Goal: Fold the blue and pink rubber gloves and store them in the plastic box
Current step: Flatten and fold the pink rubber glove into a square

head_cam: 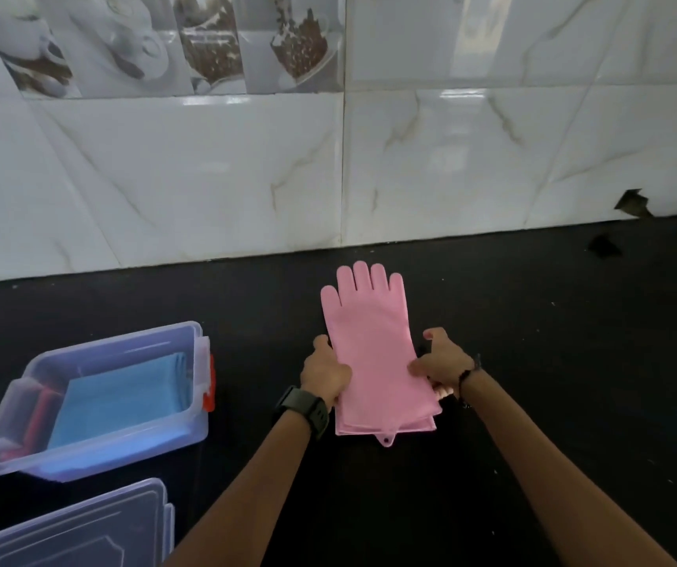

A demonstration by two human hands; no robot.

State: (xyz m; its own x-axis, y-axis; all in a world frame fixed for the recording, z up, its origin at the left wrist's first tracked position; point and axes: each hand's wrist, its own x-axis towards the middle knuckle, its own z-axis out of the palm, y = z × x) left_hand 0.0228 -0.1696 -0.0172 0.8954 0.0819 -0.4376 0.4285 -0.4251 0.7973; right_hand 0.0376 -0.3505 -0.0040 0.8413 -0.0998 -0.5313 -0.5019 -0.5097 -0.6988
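Note:
The pink rubber gloves [373,349] lie stacked flat on the black counter, fingers pointing toward the wall, cuffs toward me. My left hand [324,374] grips their left edge near the wrist part. My right hand [443,364] grips the right edge, thumb on top and fingers under. The clear plastic box [200,427] stands open at the left. Folded blue gloves [120,399] lie inside it, with a red piece beside them at the box's left end.
The box's clear lid [83,529] lies on the counter at the lower left. The black counter [553,362] runs to a white marble-tiled wall [206,178] behind. A small dark object [604,244] sits at the far right.

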